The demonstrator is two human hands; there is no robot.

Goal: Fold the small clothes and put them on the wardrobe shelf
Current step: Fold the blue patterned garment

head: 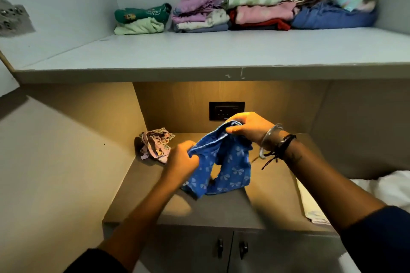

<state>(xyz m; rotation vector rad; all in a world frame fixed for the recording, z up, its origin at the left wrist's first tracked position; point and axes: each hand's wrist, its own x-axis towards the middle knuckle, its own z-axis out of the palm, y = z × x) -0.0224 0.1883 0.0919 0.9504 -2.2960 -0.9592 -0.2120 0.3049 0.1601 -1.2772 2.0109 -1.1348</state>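
Head view shows the task partly done. Folded stacks of small cotton clothes (199, 17) already line the back of the pale grey wardrobe shelf (199, 55). Below, over the lit beige counter (273, 188), the left hand (180, 162) and right hand (246, 127) each pinch an edge of a blue bow-print fabric garment (226, 166), which hangs unfolded between them. A crumpled pink patterned garment (155, 144) lies just beside it, likely next to fold.

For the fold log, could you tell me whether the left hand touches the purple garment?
Cannot tell: in the head view the left hand overlaps the purple garment's edge.
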